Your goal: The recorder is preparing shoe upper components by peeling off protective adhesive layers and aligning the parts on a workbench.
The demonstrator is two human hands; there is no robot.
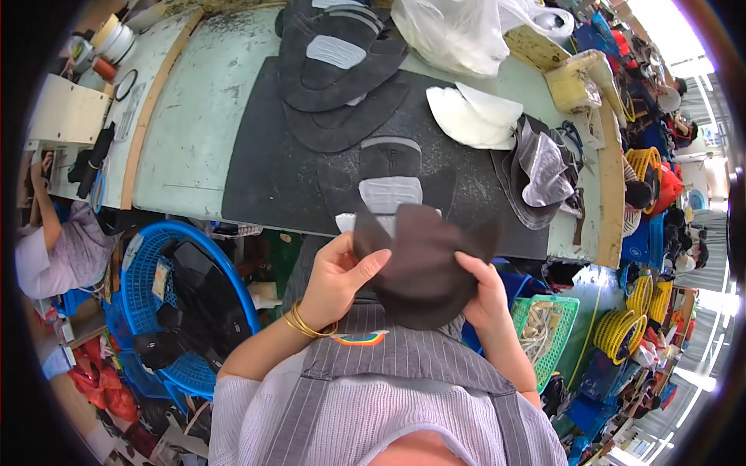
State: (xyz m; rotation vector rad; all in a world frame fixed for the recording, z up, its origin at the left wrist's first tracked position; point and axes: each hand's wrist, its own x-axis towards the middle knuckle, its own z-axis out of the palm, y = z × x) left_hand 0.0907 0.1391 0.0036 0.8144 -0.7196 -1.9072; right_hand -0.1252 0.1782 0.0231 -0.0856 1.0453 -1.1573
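Observation:
A dark shoe upper (423, 268) is held up between my two hands in front of my apron, slightly blurred by motion. My left hand (338, 272) is closed on its left side, thumb on top. On its right edge my right hand (486, 287) grips it, thumb over the front. Just beyond it, another flat upper (391, 161) with a pale ribbed tongue pad lies on the black mat (260, 167). Farther back, similar dark uppers (342, 85) overlap in a pile. To the right are white cut pieces (474, 116) and a stack of grey silvery pieces (542, 175).
Scissors (572, 138) lie near the table's right end, and a white plastic bag (454, 35) sits at the back. Below the table stand a blue basket (247, 299) with black material and a green basket (571, 312). A co-worker (62, 256) is at far left.

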